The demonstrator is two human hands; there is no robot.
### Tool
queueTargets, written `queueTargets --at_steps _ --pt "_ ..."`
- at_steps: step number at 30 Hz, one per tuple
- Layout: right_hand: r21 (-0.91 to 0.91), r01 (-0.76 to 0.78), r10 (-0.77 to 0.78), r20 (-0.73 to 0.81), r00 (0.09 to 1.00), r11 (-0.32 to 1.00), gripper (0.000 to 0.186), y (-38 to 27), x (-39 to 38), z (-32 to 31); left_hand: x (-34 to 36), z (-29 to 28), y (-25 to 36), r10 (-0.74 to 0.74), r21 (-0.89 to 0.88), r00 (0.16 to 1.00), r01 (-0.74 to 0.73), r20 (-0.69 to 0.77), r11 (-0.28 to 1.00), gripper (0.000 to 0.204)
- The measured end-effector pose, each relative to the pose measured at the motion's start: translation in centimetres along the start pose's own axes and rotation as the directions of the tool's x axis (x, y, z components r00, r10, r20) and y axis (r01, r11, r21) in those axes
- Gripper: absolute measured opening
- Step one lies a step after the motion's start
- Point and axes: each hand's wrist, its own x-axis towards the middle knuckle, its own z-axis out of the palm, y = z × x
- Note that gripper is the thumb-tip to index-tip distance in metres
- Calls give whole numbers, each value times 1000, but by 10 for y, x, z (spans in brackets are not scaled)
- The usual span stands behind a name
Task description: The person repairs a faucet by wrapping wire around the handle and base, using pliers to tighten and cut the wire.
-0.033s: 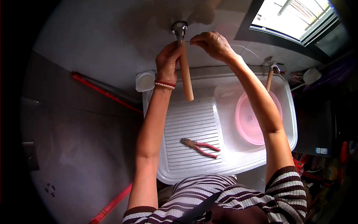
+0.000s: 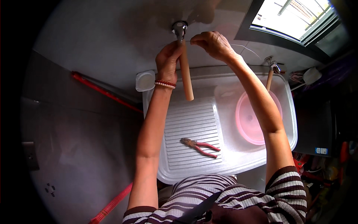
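A chrome tap [image 2: 179,28] sticks out of the wall above the sink, with a beige tube [image 2: 187,80] hanging from its spout. My left hand [image 2: 167,59] closes around the top of this tube, just under the spout. To its right, my right hand [image 2: 214,43] pinches a thin wire [image 2: 246,50]. One end of the wire runs toward the tube's top, and the loose end curves off to the right along the wall. Below my hands, pliers [image 2: 200,146] with red handles lie on the sink's ribbed washboard [image 2: 190,119].
The white sink [image 2: 238,166] holds a pink basin [image 2: 249,119] on its right side. Above the basin is a second tap [image 2: 274,67] with its own beige tube. A white container [image 2: 145,81] sits at the sink's back left corner. A red pole [image 2: 108,93] leans at left.
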Motion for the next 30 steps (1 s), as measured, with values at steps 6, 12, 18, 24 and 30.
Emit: queueTargets --at_steps 6,12,18,24,30 --pt "-87 -12 11 -14 1000 996 16 -13 -1 -5 -5 5 -1 87 55 995 -84 -54 995 29" --pt "-216 -32 24 -39 999 976 14 -19 2 -6 -4 8 0 135 43 987 -132 -82 990 27" --pt "-320 -61 52 -37 998 945 15 -38 3 -15 -6 18 -2 230 156 963 -208 -142 966 23" --pt "-484 -47 49 -8 999 874 9 -70 -8 -42 -9 28 -1 379 354 908 -300 -179 886 19" --pt "-518 -59 112 71 991 853 11 -81 -15 -77 -10 23 -3 507 491 851 -388 -133 780 17"
